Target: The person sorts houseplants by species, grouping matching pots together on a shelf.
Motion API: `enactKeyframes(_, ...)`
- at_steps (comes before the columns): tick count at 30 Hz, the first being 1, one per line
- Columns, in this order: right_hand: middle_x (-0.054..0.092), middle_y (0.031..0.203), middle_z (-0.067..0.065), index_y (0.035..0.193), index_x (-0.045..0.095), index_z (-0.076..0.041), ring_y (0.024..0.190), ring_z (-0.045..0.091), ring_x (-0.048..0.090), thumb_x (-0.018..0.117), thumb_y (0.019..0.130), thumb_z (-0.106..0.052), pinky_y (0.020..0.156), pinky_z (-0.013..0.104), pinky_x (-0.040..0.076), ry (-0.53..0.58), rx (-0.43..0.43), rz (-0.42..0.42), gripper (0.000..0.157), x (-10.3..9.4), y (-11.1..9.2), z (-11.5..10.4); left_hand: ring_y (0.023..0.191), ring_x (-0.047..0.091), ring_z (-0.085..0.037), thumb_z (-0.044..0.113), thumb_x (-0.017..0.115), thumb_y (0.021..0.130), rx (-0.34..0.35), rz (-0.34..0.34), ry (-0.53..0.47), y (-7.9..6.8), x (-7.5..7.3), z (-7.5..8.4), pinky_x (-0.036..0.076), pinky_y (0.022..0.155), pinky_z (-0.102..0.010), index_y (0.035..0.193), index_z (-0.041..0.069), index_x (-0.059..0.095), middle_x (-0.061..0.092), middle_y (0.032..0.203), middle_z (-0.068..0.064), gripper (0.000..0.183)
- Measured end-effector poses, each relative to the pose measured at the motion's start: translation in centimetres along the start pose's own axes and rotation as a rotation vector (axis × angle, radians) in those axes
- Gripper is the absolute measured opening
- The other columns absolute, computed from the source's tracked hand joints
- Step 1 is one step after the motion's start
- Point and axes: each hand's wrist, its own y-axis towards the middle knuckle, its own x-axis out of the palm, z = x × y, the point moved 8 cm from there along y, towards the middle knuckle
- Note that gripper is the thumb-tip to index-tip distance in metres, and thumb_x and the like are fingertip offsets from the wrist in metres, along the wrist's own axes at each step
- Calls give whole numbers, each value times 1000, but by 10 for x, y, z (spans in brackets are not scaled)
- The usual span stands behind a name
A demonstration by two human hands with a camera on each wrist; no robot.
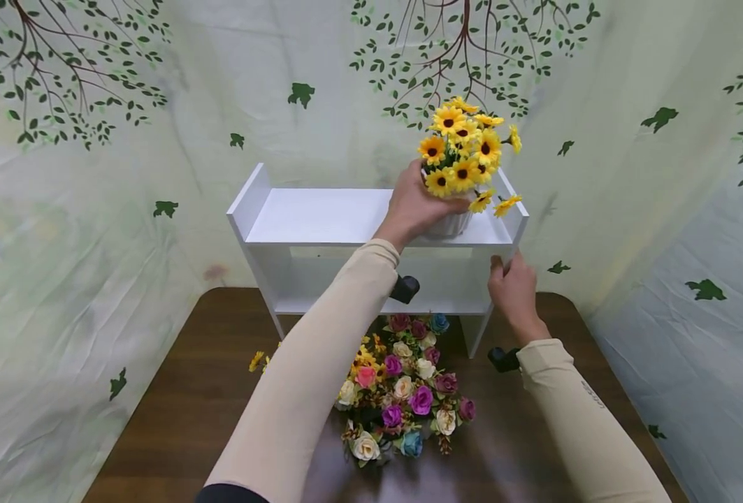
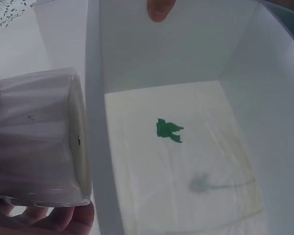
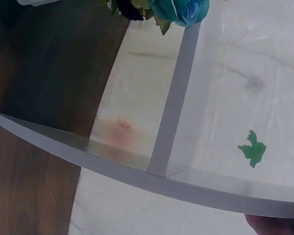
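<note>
A white ribbed pot [image 2: 36, 139] of yellow sunflowers [image 1: 462, 150] is in my left hand [image 1: 418, 202], whose fingers and thumb curl round its side. It is at the right end of the top board of a white two-tier shelf [image 1: 321, 213], with its base close to the front edge. My right hand [image 1: 514, 290] grips the shelf's right side panel [image 3: 112, 171] below the top board. In the left wrist view its thumb shows on the panel's inner face; in the right wrist view a fingertip shows at the outer side.
A cluster of artificial roses [image 1: 402, 398] in purple, cream, pink and blue is on the brown table [image 1: 170, 419] before the shelf. Small yellow flowers [image 1: 256, 360] peek out left of my left sleeve. A leaf-patterned cloth backdrop [image 1: 207, 91] hangs close behind the shelf.
</note>
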Motion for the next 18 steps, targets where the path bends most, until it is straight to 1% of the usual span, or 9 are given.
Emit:
enactKeyframes(2,67,107,30,126,52,6,75,36,57,44,104,-18,61,38,43,-4,-2,-8,33,0,0,0,122,57,-12,29,89,70,14,4,-2,1,6,1,45,109,-30,139,17,45,60,136,1,83)
enactKeyframes(4,68,106,30,127,52,6,74,35,57,45,104,-18,60,37,43,-7,-6,-10,34,0,-1,0,121,57,-12,29,89,71,14,-2,3,2,11,0,46,108,-29,139,16,45,60,136,0,82)
enactKeyframes(6,67,99,28,126,52,6,71,34,56,45,104,-18,58,34,42,-7,-10,-9,33,1,-2,0,122,57,-13,29,88,72,12,-7,12,3,16,-1,45,108,-30,140,15,44,60,136,-1,83)
enactKeyframes(10,62,82,24,118,54,7,65,32,52,45,103,-16,56,32,37,-5,-29,19,28,0,-1,-2,124,56,-14,29,86,73,12,-13,25,6,23,1,44,110,-29,142,14,42,58,139,-1,83)
enactKeyframes(14,58,77,21,111,55,7,64,32,51,47,102,-15,56,34,37,6,-40,52,24,-3,-1,-2,124,56,-13,32,86,74,5,-26,32,8,31,4,44,110,-29,142,14,42,58,139,-1,83)
enactKeyframes(18,59,76,22,107,56,7,64,34,51,49,101,-14,58,38,39,15,-60,80,23,-5,-1,-1,119,58,-11,32,86,74,21,-31,28,11,38,7,47,106,-28,137,17,48,61,132,2,75)
